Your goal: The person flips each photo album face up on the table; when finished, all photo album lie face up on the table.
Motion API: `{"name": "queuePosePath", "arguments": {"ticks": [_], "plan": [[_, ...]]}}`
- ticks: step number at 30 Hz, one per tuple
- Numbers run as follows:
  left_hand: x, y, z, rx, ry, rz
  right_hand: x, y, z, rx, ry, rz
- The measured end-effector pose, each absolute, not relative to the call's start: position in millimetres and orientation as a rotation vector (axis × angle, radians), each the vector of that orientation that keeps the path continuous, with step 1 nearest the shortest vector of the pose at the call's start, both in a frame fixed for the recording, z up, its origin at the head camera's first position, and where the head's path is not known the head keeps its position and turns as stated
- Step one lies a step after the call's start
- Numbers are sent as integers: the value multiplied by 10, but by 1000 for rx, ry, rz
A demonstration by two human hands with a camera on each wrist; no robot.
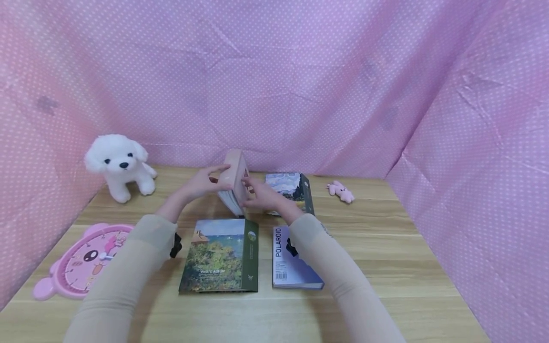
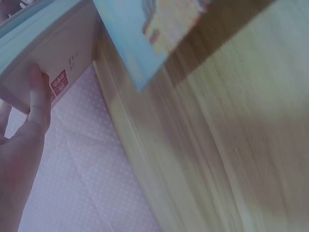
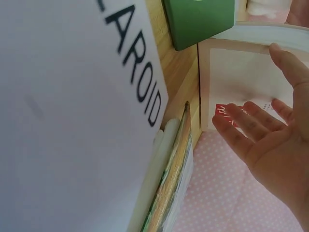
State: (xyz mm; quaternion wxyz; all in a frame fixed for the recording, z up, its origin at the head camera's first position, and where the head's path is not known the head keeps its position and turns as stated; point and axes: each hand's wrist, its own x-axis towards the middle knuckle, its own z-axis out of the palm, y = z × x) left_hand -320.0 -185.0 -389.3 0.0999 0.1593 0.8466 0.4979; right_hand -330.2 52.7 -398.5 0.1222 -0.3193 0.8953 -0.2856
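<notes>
A thick pale pink book (image 1: 233,164) with a red label stands upright, tilted, toward the back of the table. My left hand (image 1: 203,185) grips it from the left, its thumb pressed on the cover in the left wrist view, its other fingers partly hidden behind the book. On the other side is my right hand (image 1: 267,195). In the right wrist view its fingers (image 3: 258,121) are spread and nearly straight along the labelled cover (image 3: 236,72), the thumb at the page edge. A photo album (image 1: 218,259) with a painted seaside cover lies in front.
A lilac POLAROID album (image 1: 296,269) lies under my right forearm, with another painted-cover album (image 1: 283,183) behind it. At left are a white plush dog (image 1: 124,164) and a pink toy clock (image 1: 81,267). A small pink plush (image 1: 341,191) lies back right. Pink dotted curtains (image 1: 274,85) surround the table.
</notes>
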Motion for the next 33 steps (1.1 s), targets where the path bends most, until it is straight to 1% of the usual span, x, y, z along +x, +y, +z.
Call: {"name": "queuePosePath", "arguments": {"ticks": [9, 17, 33], "plan": [[-3214, -1963, -3944, 448, 2517, 1471, -3340, 518, -4024, -870, 2582, -803], [-3181, -2043, -4001, 380, 2486, 1465, -3340, 510, -4075, -904, 2573, -717], [-3128, -2203, -4151, 392, 2499, 1384, -3322, 544, -4089, -1014, 2652, -393]]}}
